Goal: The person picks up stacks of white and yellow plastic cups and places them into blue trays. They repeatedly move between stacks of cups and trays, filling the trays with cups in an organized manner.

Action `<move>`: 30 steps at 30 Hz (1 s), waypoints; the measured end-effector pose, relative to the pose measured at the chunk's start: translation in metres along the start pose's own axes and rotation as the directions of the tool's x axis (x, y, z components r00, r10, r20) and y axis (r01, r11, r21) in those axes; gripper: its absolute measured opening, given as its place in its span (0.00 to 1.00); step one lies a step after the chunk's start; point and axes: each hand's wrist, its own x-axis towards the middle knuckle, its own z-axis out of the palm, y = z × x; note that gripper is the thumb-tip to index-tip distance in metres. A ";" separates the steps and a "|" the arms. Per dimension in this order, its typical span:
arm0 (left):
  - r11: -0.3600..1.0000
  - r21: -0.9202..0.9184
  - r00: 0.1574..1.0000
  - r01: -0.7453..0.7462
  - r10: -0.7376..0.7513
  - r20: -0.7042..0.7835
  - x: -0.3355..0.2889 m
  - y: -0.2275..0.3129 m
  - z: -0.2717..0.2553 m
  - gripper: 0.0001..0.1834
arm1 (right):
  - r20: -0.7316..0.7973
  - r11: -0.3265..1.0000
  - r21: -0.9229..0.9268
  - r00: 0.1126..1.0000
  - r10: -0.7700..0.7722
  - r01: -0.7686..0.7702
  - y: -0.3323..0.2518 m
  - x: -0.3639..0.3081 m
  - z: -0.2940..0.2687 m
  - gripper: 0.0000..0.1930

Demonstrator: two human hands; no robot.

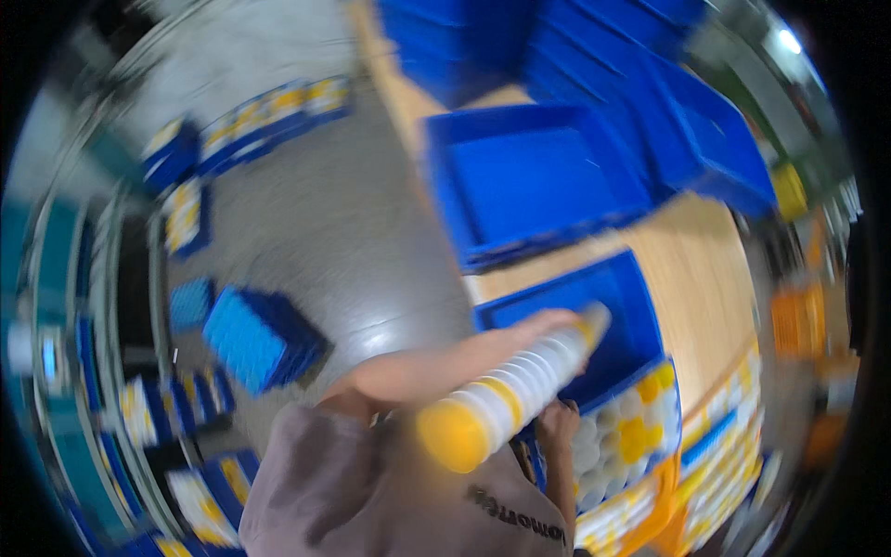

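1. Head view, heavy motion blur. Long stack of nested white and yellow cups (515, 390) runs from 7 o'clock to 1 o'clock across the lower centre, with a yellow end near the camera.
2. Left hand (557, 325): arm runs along the stack and the hand grips it near the far end, over the blue crate (640, 325) at centre-right. Finger detail is blurred.
3. Right hand (555, 429): just below the stack at 5 o'clock, fingers curled. Can't tell if it touches the stack or holds anything.
4. Tray of white and yellow cups (631, 436) sits at 4 o'clock, just beside the right hand.
5. Second blue crate (529, 181) sits at 12 o'clock on the wooden surface (705, 278), apart from the first crate. More blue crates are stacked behind it.
6. Grey floor (325, 232) at 9–11 o'clock, with scattered blue crates and cup trays, well apart from the hands.
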 end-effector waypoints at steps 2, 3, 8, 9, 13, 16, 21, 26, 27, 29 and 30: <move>0.995 -0.038 0.995 0.094 -0.094 0.018 0.021 0.009 -0.013 0.28 | -0.050 0.992 -0.022 0.991 0.121 -0.122 -0.009 -0.002 -0.009 0.17; 0.987 -0.086 0.990 0.136 -0.132 0.046 0.033 0.012 -0.019 0.28 | -0.001 0.976 0.003 0.976 0.216 -0.216 -0.011 -0.002 -0.016 0.17; 0.916 -0.214 0.924 0.339 -0.281 0.260 0.087 -0.008 -0.019 0.27 | 0.179 -0.252 0.966 0.839 0.514 -0.052 -0.001 0.039 -0.051 0.35; 0.922 -0.166 0.914 0.350 -0.298 0.276 0.095 -0.011 -0.014 0.27 | 0.156 -0.604 0.785 0.901 0.404 0.135 0.004 0.057 -0.057 0.37; 0.953 0.094 0.951 0.289 -0.297 0.081 0.113 0.001 0.011 0.28 | 0.071 -0.812 0.519 0.933 0.354 0.268 0.019 0.117 -0.076 0.35; 0.917 0.012 0.912 0.400 -0.399 0.099 0.119 0.022 0.028 0.18 | 0.138 -0.769 0.580 0.898 0.417 0.268 0.025 0.136 -0.084 0.33; 0.845 0.317 0.899 0.431 -0.431 -0.074 0.123 0.032 0.049 0.23 | 0.312 -0.844 0.485 0.856 0.413 0.230 0.046 0.141 -0.079 0.29; 0.804 0.249 0.835 0.540 -0.550 -0.033 0.117 0.023 0.062 0.29 | 0.171 -0.472 0.841 0.697 0.696 0.265 0.074 0.130 -0.071 0.27; 0.846 0.138 0.847 0.515 -0.527 0.073 0.115 0.021 0.065 0.31 | 0.041 -0.396 0.846 0.698 0.714 0.356 0.071 0.123 -0.071 0.29; 0.873 0.105 0.877 0.476 -0.480 0.019 0.112 0.023 0.069 0.29 | -0.015 -0.416 0.820 0.742 0.670 0.392 0.062 0.112 -0.074 0.29; 0.889 0.063 0.884 0.454 -0.458 0.096 0.111 0.024 0.070 0.28 | -0.026 -0.413 0.854 0.819 0.573 0.316 0.059 0.108 -0.077 0.29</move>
